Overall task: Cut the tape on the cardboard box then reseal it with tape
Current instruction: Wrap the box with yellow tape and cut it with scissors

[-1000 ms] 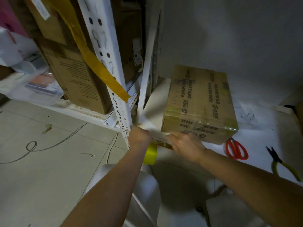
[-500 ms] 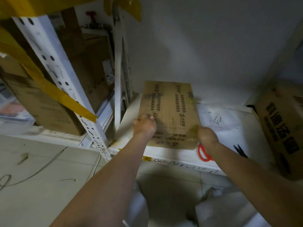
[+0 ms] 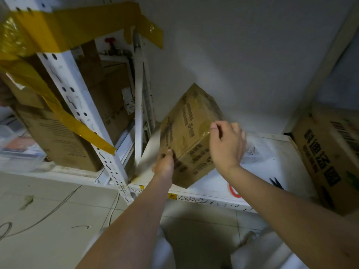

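Hands number 2, both on 1 cardboard box (image 3: 189,133), which is tilted up on the white shelf (image 3: 215,184). Left hand (image 3: 164,166) grips its near left corner with curled fingers; right hand (image 3: 226,144) holds the right edge, fingers bent over the glossy tape. Red scissors (image 3: 233,190) lie just beside, 1 larger printed box (image 3: 330,158) stands at right
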Motion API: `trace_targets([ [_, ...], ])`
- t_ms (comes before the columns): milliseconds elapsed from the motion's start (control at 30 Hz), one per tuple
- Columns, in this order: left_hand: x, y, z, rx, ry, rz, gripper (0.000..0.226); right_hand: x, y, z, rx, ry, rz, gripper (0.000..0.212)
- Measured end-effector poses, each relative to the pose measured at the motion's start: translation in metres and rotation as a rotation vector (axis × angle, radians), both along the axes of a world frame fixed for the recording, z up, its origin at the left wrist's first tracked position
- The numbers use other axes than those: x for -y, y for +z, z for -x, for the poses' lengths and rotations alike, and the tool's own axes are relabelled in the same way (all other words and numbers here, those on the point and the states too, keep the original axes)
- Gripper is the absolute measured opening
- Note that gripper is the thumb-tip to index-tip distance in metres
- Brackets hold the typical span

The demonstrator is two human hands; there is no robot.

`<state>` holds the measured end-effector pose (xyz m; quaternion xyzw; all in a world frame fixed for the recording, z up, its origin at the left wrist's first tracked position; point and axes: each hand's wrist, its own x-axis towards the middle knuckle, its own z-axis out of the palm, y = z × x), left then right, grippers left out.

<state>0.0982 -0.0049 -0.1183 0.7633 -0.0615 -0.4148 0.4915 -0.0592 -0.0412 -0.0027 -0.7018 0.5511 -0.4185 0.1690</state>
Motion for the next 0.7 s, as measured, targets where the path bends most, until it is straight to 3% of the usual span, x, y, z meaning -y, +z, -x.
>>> trace_targets([
  [100, -0.002, -0.037, -0.003, -0.152, -0.005, 0.046, 0.083, -0.02, -0.002, -0.01, -0.068, 0.127, 0.114, 0.035],
  [167, -0.004, -0.059, -0.01, -0.221, -0.042, 0.104, 0.071, -0.034, -0.01, -0.016, -0.147, 0.197, 0.199, 0.037],
  [267, -0.054, 0.057, 0.034, -0.245, -0.072, 0.114, 0.046, -0.056, -0.024, -0.027, -0.334, 0.32, 0.334, 0.038],
  [333, -0.059, 0.077, 0.028, -0.235, -0.054, 0.157, 0.043, -0.064, -0.028, -0.034, -0.375, 0.4, 0.382, 0.042],
  [400, -0.059, 0.09, 0.012, -0.166, 0.015, 0.15, 0.056, -0.062, -0.024, -0.034, -0.301, 0.458, 0.398, 0.042],
  [500, -0.059, 0.116, -0.003, -0.16, 0.094, 0.16, 0.07, -0.046, -0.016, -0.026, 0.025, 0.38, 0.176, 0.032],
  [600, -0.057, 0.141, 0.008, -0.194, -0.032, 0.185, 0.072, -0.026, -0.01, -0.012, 0.417, 0.129, -0.32, 0.027],
  [700, -0.055, 0.154, 0.036, -0.197, -0.109, 0.199, 0.053, -0.029, -0.012, -0.009, 0.47, 0.202, -0.609, 0.029],
])
